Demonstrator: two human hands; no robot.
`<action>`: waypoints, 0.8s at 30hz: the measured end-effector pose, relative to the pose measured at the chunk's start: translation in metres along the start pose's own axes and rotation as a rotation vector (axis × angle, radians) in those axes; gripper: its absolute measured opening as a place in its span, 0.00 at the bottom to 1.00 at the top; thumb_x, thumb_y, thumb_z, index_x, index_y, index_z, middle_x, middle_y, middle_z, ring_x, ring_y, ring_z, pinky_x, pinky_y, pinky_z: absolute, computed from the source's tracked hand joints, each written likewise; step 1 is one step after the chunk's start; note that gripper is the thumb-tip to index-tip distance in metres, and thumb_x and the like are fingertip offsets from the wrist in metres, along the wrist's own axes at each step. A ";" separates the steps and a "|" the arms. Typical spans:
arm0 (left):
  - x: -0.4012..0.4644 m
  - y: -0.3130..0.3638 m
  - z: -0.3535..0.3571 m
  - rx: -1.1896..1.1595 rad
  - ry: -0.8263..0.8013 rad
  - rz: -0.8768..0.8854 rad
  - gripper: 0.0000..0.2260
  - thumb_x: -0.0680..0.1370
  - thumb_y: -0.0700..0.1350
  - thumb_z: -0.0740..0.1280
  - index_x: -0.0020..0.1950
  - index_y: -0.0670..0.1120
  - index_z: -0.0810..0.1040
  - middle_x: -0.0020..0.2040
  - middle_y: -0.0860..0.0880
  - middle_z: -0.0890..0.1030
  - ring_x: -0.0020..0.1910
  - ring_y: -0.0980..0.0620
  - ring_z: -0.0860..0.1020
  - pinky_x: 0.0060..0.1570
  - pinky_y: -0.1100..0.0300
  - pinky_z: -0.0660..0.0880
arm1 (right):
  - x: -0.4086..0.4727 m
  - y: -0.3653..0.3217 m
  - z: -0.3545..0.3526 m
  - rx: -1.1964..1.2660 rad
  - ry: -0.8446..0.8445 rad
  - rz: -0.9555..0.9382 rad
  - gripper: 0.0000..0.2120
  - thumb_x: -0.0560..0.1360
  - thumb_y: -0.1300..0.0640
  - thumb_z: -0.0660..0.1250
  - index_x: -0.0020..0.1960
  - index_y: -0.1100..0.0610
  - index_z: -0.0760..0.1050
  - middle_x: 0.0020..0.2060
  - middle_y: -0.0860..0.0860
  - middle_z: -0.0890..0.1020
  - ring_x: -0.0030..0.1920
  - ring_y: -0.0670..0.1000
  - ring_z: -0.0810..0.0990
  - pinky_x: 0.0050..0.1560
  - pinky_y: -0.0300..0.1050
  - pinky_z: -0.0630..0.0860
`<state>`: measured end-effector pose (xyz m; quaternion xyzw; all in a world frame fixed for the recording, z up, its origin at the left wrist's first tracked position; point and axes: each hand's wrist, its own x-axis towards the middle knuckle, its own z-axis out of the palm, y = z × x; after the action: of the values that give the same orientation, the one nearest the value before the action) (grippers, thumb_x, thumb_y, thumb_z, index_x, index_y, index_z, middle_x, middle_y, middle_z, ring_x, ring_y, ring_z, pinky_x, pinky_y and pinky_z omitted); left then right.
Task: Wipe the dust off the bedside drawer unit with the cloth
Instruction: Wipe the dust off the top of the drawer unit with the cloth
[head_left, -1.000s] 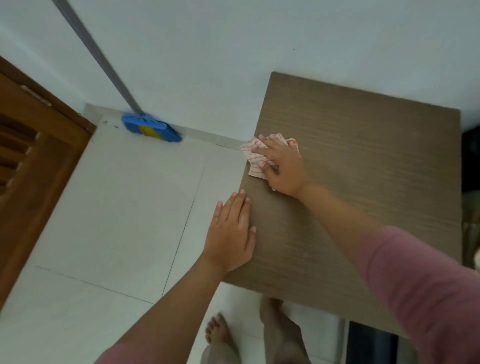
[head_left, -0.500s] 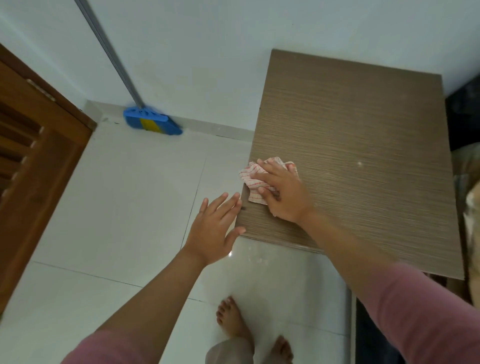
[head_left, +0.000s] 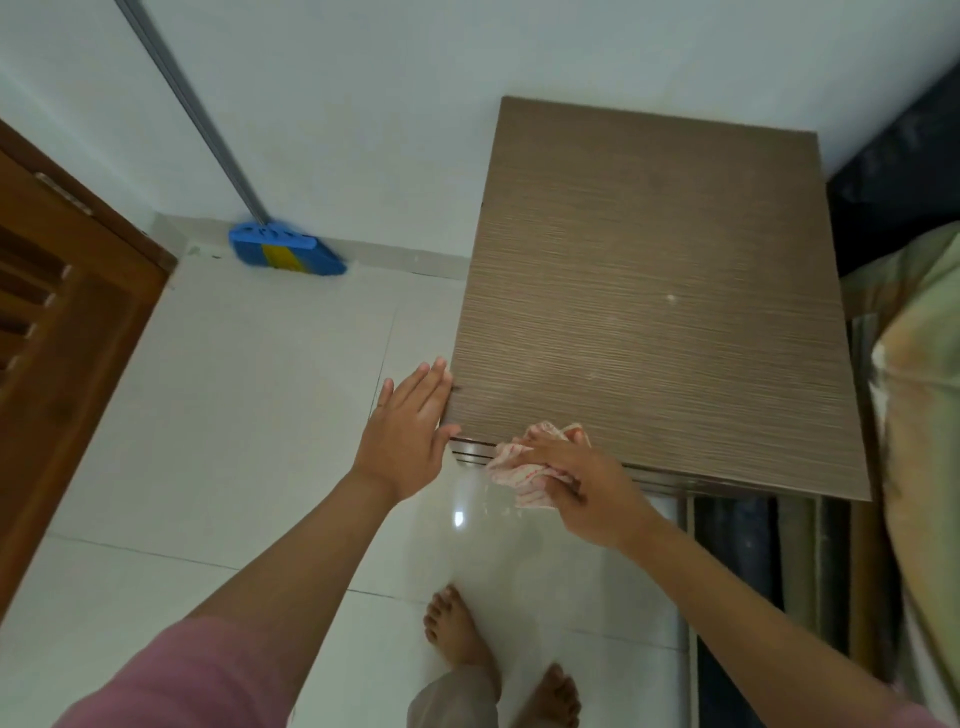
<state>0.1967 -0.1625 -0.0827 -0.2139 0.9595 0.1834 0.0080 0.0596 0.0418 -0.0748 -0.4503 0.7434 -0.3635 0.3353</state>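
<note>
Drawer unit (head_left: 660, 312) front edge: cloth (head_left: 524, 467) under right hand (head_left: 587, 483) fingers (head_left: 540, 447).

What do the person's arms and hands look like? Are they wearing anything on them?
Both arms are bare from wrist to above the elbow, with pink sleeves pushed up: one on the left arm, one just showing on the right arm. The left hand and right hand wear no gloves, and no watch or bracelet shows. The picture is too soft to rule out a ring.
</note>
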 end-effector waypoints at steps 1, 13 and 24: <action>0.001 0.002 -0.001 -0.001 0.001 0.010 0.29 0.77 0.56 0.51 0.73 0.41 0.62 0.75 0.46 0.59 0.74 0.48 0.57 0.68 0.46 0.52 | -0.004 -0.005 -0.009 0.066 0.020 0.027 0.21 0.74 0.68 0.63 0.58 0.45 0.76 0.60 0.40 0.77 0.66 0.44 0.72 0.69 0.49 0.66; 0.015 0.002 0.009 -0.050 -0.060 0.093 0.34 0.75 0.60 0.50 0.75 0.42 0.53 0.76 0.49 0.49 0.75 0.53 0.46 0.70 0.50 0.47 | 0.056 0.073 -0.122 -0.011 0.844 0.344 0.18 0.77 0.50 0.59 0.64 0.53 0.74 0.57 0.53 0.80 0.60 0.55 0.76 0.63 0.56 0.72; 0.013 0.005 0.013 -0.027 -0.030 0.090 0.34 0.78 0.63 0.44 0.74 0.40 0.55 0.76 0.45 0.53 0.75 0.50 0.50 0.69 0.47 0.50 | 0.110 0.071 -0.125 -0.307 0.498 0.228 0.24 0.75 0.47 0.55 0.70 0.50 0.68 0.73 0.51 0.66 0.75 0.53 0.57 0.73 0.59 0.49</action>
<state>0.1820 -0.1589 -0.0941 -0.1680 0.9653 0.1997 0.0111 -0.1146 -0.0053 -0.0896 -0.3065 0.8947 -0.3061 0.1094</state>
